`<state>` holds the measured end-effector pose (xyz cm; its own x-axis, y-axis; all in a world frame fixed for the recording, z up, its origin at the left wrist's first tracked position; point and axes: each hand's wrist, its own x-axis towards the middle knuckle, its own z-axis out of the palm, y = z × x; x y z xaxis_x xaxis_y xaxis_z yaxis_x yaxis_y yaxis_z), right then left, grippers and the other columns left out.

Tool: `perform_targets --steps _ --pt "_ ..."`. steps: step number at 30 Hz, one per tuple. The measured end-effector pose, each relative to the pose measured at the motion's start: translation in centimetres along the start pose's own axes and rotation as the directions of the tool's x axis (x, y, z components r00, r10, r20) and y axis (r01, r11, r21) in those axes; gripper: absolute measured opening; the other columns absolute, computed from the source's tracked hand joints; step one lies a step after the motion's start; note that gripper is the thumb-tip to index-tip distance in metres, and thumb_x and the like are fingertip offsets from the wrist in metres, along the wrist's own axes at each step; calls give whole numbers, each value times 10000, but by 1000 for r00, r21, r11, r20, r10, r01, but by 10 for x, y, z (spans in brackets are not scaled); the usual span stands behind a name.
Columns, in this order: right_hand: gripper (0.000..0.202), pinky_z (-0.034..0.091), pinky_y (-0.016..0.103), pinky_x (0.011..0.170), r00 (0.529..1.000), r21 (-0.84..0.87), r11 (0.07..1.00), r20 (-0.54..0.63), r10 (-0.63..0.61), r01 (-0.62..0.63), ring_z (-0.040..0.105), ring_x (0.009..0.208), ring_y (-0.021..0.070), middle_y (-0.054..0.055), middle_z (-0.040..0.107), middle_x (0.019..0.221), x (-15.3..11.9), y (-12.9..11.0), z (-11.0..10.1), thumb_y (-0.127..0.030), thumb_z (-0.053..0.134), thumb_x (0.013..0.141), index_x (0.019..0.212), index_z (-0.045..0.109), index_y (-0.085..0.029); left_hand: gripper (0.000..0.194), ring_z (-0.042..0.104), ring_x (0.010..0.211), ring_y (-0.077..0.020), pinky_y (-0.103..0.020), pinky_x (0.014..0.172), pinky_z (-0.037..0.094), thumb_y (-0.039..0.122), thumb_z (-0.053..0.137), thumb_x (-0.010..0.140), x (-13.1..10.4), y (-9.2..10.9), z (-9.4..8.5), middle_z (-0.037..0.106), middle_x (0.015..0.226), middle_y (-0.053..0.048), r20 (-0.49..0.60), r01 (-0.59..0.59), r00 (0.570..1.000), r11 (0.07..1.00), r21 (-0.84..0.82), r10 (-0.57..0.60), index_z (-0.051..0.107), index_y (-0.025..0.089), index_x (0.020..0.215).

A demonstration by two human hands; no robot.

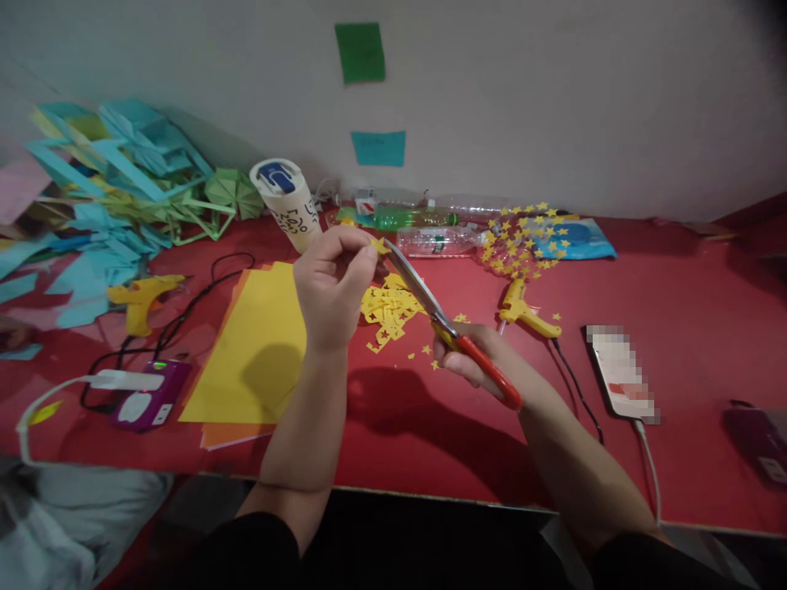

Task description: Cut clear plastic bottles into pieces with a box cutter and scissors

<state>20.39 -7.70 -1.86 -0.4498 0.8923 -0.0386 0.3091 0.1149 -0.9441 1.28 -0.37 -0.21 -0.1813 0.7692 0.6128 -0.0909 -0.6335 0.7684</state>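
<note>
My left hand [338, 283] pinches a small yellow paper star [381, 247] between thumb and fingers, raised over the table. Red-handled scissors [430, 307] are gripped in my right hand [470, 360], their blades pointing up and left with the tips close to the star. Whether the blades touch the paper I cannot tell. Beneath my hands lies a pile of yellow paper scraps [388, 310] with star-shaped holes. A few loose stars [435, 365] are scattered to its right. Left of the pile, a stack of yellow paper [246, 344] lies partly behind my left forearm.
A lidded cup [288, 205], plastic bottles [439, 242] and a star-covered clear object [522, 242] stand along the wall. Yellow glue guns [527, 310] lie at both sides, with a phone [620, 373], a purple power strip [151, 397], cables and blue paper shapes [123, 164].
</note>
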Motion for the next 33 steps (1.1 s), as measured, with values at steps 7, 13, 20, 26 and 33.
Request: perform_targets --steps 7,13,20,26,33 --pt "504 273 256 483 997 -26 997 -35 76 -77 352 511 92 -51 389 571 0 -5 3 -673 535 850 644 445 -221 153 597 513 -54 -175 487 533 224 704 789 1 1 -5 605 669 49 -14 57 998 998 -27 -58 620 205 663" --pt "458 267 251 472 995 -10 996 -57 85 -86 342 498 92 -56 375 536 0 -7 5 -599 557 846 612 428 -227 172 587 506 -75 -206 484 542 245 683 788 1 3 -5 604 647 35 -13 85 996 996 -2 -85 600 208 643" --pt "407 265 254 463 990 -5 991 -47 133 -133 348 480 90 -58 377 528 1 -6 4 -534 575 835 610 434 -226 150 611 506 -84 -217 484 538 200 672 782 2 3 -5 607 634 38 10 105 994 992 -67 -104 611 204 646" --pt "423 261 258 467 991 -1 992 -40 128 -128 343 485 89 -62 370 531 0 -3 3 -550 577 839 611 422 -230 130 585 468 -71 -206 466 528 179 652 762 2 3 -5 616 623 38 2 140 990 985 -102 -141 616 199 639" --pt "401 269 263 478 993 -11 994 -47 113 -113 339 498 86 -62 370 541 0 -6 5 -497 586 856 608 417 -230 143 595 484 -75 -208 468 529 214 670 763 2 3 -5 617 642 34 -13 148 989 986 -71 -149 603 201 638"
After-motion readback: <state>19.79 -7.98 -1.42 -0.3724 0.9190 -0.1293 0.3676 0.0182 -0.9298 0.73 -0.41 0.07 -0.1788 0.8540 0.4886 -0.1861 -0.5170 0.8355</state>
